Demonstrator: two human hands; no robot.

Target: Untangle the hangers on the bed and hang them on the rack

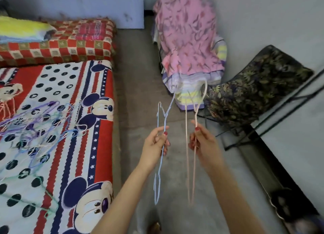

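Head view: your left hand [155, 146] pinches a blue hanger [160, 156], your right hand [204, 142] pinches a pink hanger [193, 163], both upright over the floor. Tangled hangers [37, 128] lie at nine o'clock on the bed [98, 86]. Dark rack [273, 121] at three o'clock.

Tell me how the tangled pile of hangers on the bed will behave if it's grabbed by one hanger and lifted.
The pile of hangers looks like thin wire frames with hooks crossing, so lifting one would probably drag several along. It is likely light: the left hand holds a similar blue hanger by the fingers alone. Expect the clump to swing and snag rather than flop.
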